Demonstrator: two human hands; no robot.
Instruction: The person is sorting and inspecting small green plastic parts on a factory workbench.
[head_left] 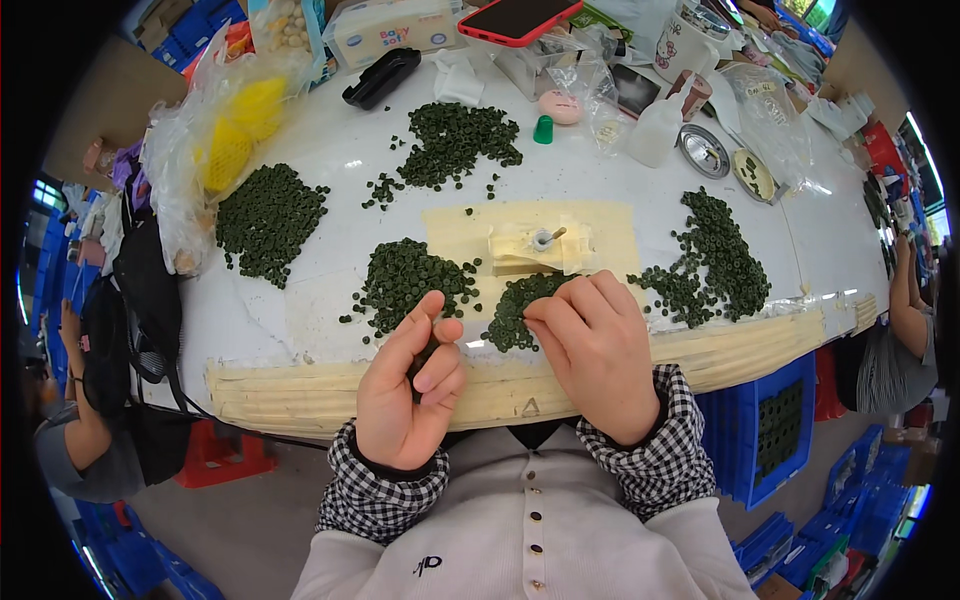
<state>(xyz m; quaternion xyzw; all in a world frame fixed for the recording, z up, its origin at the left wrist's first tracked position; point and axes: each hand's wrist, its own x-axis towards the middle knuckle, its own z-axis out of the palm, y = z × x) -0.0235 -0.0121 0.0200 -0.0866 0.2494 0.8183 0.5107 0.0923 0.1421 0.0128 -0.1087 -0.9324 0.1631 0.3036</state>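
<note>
My left hand (pixel 408 395) is turned palm up with its fingers curled around several small dark green pieces (pixel 424 358), partly hidden by the fingers. With thumb and fingertips pinched together, my right hand (pixel 595 355) reaches into a pile of small green rings (pixel 512 318); whatever sits in the pinch is too small to make out. Just beyond that hand, a small block wrapped in cream tape (pixel 520 250) carries an upright metal pin (pixel 549 237). Left of the block lies a heap of darker green pieces (pixel 408 283), close to my left fingertips.
More green heaps lie at the far left (pixel 268 222), far middle (pixel 455 142) and right (pixel 722 262). A plastic bag with yellow netting (pixel 240 130), a black tray (pixel 382 78), a red-cased phone (pixel 520 18), a green cap (pixel 543 130) and a round tin (pixel 703 150) stand farther back.
</note>
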